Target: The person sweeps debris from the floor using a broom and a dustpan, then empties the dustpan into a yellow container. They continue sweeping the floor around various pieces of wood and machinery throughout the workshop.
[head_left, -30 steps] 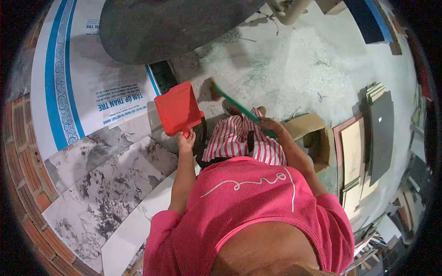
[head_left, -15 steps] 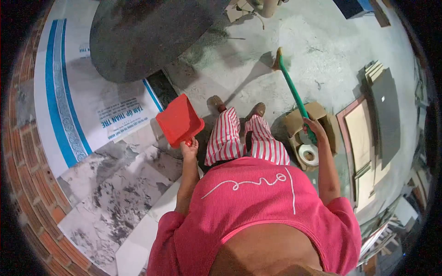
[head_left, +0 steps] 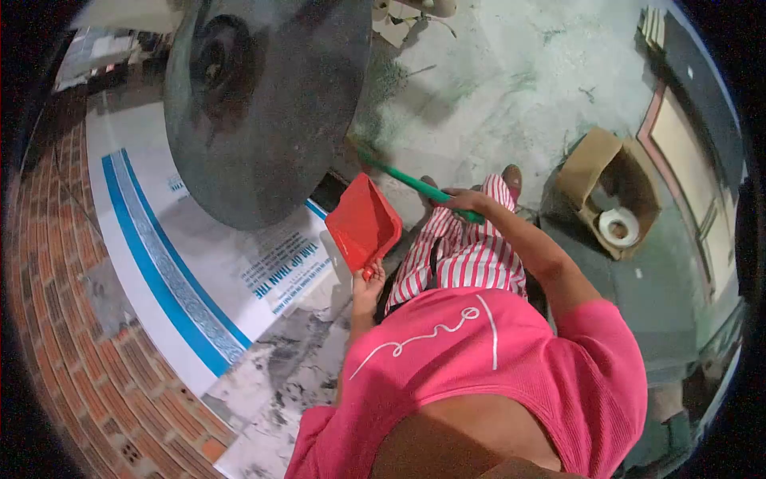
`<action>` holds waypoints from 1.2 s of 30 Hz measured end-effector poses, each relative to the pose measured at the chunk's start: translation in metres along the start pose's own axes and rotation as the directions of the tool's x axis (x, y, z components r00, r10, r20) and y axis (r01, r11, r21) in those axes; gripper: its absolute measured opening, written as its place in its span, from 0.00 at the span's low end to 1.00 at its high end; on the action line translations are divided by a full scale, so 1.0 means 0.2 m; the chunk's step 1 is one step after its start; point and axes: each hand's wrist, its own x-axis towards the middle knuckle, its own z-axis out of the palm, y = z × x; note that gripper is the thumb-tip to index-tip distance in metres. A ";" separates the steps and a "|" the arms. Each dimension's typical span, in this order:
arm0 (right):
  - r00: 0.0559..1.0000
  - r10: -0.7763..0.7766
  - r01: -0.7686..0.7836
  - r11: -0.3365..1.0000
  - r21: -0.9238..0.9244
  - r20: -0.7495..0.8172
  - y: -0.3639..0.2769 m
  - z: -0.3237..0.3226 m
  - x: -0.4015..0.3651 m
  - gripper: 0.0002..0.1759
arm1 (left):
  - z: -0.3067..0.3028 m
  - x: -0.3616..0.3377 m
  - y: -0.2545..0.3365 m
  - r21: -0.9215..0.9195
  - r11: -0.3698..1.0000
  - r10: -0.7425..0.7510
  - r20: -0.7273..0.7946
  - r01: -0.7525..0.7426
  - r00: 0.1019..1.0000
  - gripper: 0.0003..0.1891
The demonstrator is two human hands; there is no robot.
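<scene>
My left hand (head_left: 369, 281) is closed round the short handle of a red dustpan (head_left: 363, 223), which hangs in front of my legs, over the edge of the printed white sheet (head_left: 231, 279). My right hand (head_left: 467, 203) grips the green handle (head_left: 411, 182) of a brush or broom that slants across in front of my feet. Its far end, near the dark round table top (head_left: 271, 104), looks blurred and brownish. The dustpan's inside shows no clear contents.
An open cardboard box (head_left: 589, 160) holding a white roll (head_left: 618, 227) stands on the floor at the right. Flat panels (head_left: 686, 152) lie beyond it. Marble-patterned tiles (head_left: 263, 383) and a brick wall (head_left: 104, 351) are at the left.
My right hand has swung the green handle left, from beside the box to in front of my feet. The view has turned, and the box now appears farther right. The dustpan stays in my left hand.
</scene>
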 end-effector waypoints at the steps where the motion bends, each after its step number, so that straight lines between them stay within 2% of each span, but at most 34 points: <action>1: 0.999 0.019 -0.018 0.999 -0.028 0.036 0.01 0.08 0.15 0.32 | 0.03 -0.04 0.02 0.087 0.991 0.104 -0.014 -0.102 0.995 0.16; 3: 0.997 0.036 -0.034 0.999 -0.027 0.070 0.02 0.15 0.34 0.33 | 0.05 -0.04 0.11 0.185 0.981 0.061 0.015 -0.062 0.998 0.14; 5: 0.996 -0.080 0.088 0.901 -0.425 0.037 0.02 0.19 0.47 0.30 | 0.14 -0.10 0.16 0.307 0.947 0.096 0.005 -0.093 0.995 0.14; 6: 0.996 -0.080 0.085 0.912 -0.401 0.029 0.05 0.20 0.48 0.30 | 0.18 -0.12 0.18 0.337 0.939 0.076 0.010 -0.075 0.997 0.16; 8: 0.998 0.047 -0.047 0.999 0.001 -0.039 0.14 0.14 0.40 0.27 | 0.15 -0.07 0.29 0.406 0.911 0.075 0.015 -0.074 0.997 0.17; 10: 0.987 0.058 -0.010 0.951 0.309 -0.147 0.22 0.05 0.19 0.27 | 0.15 -0.02 0.35 0.457 0.886 0.069 0.034 -0.077 0.997 0.18; 11: 0.931 -0.044 0.136 0.963 0.232 -0.363 0.51 0.09 0.27 0.30 | 0.16 -0.01 0.37 0.480 0.874 0.073 0.022 -0.074 0.997 0.18; 13: 0.930 0.229 -0.085 0.894 0.441 -0.286 0.27 -0.04 -0.16 0.29 | 0.17 0.01 0.40 0.507 0.859 0.074 0.014 -0.071 0.997 0.18; 14: 0.915 0.195 -0.037 0.912 0.408 -0.353 0.42 -0.03 -0.17 0.28 | 0.18 0.02 0.40 0.493 0.867 0.073 0.023 -0.075 0.997 0.19; 15: 0.931 0.218 -0.029 0.844 0.535 -0.293 0.38 -0.06 -0.28 0.29 | 0.17 0.03 0.40 0.478 0.875 0.072 0.032 -0.078 0.997 0.19; 16: 0.951 0.173 0.050 0.728 0.684 -0.254 0.37 -0.06 -0.37 0.31 | 0.17 0.03 0.40 0.482 0.873 0.069 0.034 -0.077 0.997 0.19; 19: 0.918 0.208 0.072 0.749 0.659 -0.337 0.29 -0.06 -0.53 0.34 | 0.17 0.04 0.42 0.547 0.836 0.012 0.084 -0.056 0.996 0.19; 21: 0.919 0.202 0.063 0.773 0.632 -0.339 0.16 -0.07 -0.56 0.32 | 0.13 0.07 0.46 0.492 0.870 -0.055 0.019 0.039 0.998 0.20; 23: 0.962 0.192 -0.041 0.805 0.592 -0.194 0.06 -0.05 -0.52 0.36 | 0.16 0.03 0.42 0.517 0.856 -0.026 0.012 0.016 1.000 0.21; 24: 0.981 0.115 -0.013 0.843 0.538 -0.156 0.07 -0.02 -0.44 0.36 | 0.17 0.00 0.40 0.500 0.866 -0.022 0.047 -0.005 0.999 0.21; 25: 0.991 0.073 0.006 0.819 0.574 -0.114 -0.01 0.01 -0.37 0.35 | 0.15 -0.01 0.41 0.483 0.875 -0.016 0.082 -0.025 0.996 0.21; 26: 0.988 -0.089 0.140 0.871 0.471 -0.129 0.14 0.08 -0.15 0.34 | 0.11 0.01 0.45 0.433 0.901 -0.037 0.006 0.031 0.999 0.21; 27: 0.997 -0.057 0.071 0.834 0.547 -0.043 0.13 0.13 0.00 0.33 | 0.01 0.08 0.54 0.417 0.907 -0.058 -0.010 0.057 0.998 0.21; 28: 0.998 -0.033 -0.002 0.790 0.613 0.046 0.11 0.17 0.15 0.33 | -0.01 0.06 0.55 0.395 0.918 -0.018 -0.064 0.042 0.998 0.20; 29: 0.995 -0.028 -0.033 0.806 0.591 0.094 0.12 0.23 0.33 0.29 | -0.02 0.04 0.55 0.372 0.928 0.023 -0.119 0.023 0.993 0.20; 32: 0.984 -0.062 -0.041 0.837 0.546 0.169 0.16 0.32 0.78 0.23 | 0.03 -0.12 0.50 0.379 0.925 0.017 -0.036 -0.002 0.999 0.19; 33: 0.974 -0.095 -0.027 0.853 0.521 0.206 0.14 0.33 0.85 0.21 | -0.03 -0.12 0.53 0.390 0.921 0.026 -0.037 -0.010 0.999 0.19; 34: 0.973 -0.105 -0.021 0.847 0.531 0.206 0.10 0.30 0.85 0.21 | -0.14 -0.10 0.59 0.505 0.860 0.032 0.102 -0.079 0.994 0.18; 35: 0.997 -0.018 -0.015 0.922 0.387 0.081 0.05 0.24 0.80 0.26 | -0.23 -0.06 0.64 0.599 0.785 0.017 0.235 -0.159 0.972 0.18; 36: 0.997 0.050 -0.036 0.972 0.232 -0.057 0.01 0.18 0.75 0.31 | -0.27 -0.04 0.68 0.806 0.512 0.075 0.302 -0.297 0.950 0.16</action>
